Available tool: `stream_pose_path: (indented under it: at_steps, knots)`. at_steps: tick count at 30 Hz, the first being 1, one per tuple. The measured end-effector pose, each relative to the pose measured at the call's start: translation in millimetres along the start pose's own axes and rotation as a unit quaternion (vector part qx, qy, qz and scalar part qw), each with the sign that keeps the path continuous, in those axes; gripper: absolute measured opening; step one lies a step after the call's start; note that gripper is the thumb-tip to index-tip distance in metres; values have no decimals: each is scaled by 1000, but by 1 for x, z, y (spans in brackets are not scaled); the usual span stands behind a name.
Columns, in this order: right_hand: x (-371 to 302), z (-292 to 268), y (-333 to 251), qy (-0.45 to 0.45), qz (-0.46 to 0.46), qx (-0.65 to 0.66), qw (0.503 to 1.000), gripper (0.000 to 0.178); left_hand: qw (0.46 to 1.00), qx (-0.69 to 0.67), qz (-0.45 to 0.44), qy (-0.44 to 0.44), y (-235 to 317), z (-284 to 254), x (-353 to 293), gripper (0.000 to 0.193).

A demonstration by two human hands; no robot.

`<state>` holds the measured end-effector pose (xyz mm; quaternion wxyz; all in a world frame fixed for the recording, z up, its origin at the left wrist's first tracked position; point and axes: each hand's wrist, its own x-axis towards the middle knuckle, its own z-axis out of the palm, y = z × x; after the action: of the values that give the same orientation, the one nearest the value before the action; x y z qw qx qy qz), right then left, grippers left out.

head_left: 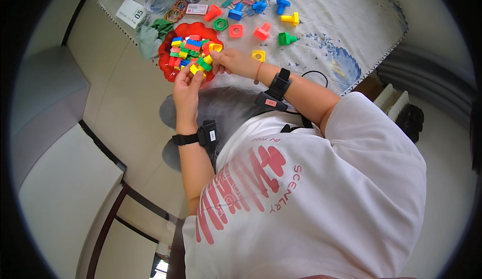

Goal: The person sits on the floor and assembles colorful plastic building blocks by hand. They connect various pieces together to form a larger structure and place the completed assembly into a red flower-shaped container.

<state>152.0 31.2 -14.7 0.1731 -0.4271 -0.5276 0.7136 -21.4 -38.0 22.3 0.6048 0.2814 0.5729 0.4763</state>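
A red bowl (pixel 165 60) with a scalloped rim stands at the table's near left edge, filled with small toy bricks (pixel 193 44) in red, yellow, green and blue. Over its near right side, a short row of yellow and green toy bricks (pixel 204 64) lies between my hands. My left hand (pixel 186 92) is closed, with thumb and fingertips pinching the yellow end. From the right, my right hand (pixel 232 62) has its curled fingers closed at the other end of the row; its fingertips are partly hidden. A yellow arched piece (pixel 215 47) lies just above my right fingertips.
Large toy bolts and nuts are scattered beyond, among them a blue bolt (pixel 235 11), a green nut (pixel 220 24) and a yellow nut (pixel 258 56). Binder clips (pixel 246 0), rubber bands (pixel 175 11) and a green cloth (pixel 161 27) lie farther back. A black cable (pixel 321 73) loops near my right forearm.
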Motion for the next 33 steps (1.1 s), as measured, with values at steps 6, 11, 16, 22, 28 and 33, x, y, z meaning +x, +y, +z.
stream_pose_path:
  at_steps: [6,11,16,22,28,33]
  knots:
    - [-3,-5,-10,-17,-3,3,1000,45,1000,5,-4,8,-7,-3,5,38]
    - [0,-7,-11,-22,-5,-6,1000,41,1000,4,-13,5,-6,-1,4,39]
    - [1,-2,-6,60,-28,22,998,36,1000,0,2,1,-9,1,5,38]
    - [7,-10,-7,-28,2,20,999,37,1000,-9,-2,-20,-3,4,1,39]
    - [4,-9,-8,-56,-69,-77,993,43,1000,-12,-8,-26,-4,5,2,38]
    - [-10,-2,-22,-2,-118,0,993,43,1000,6,7,3,-7,10,0,36]
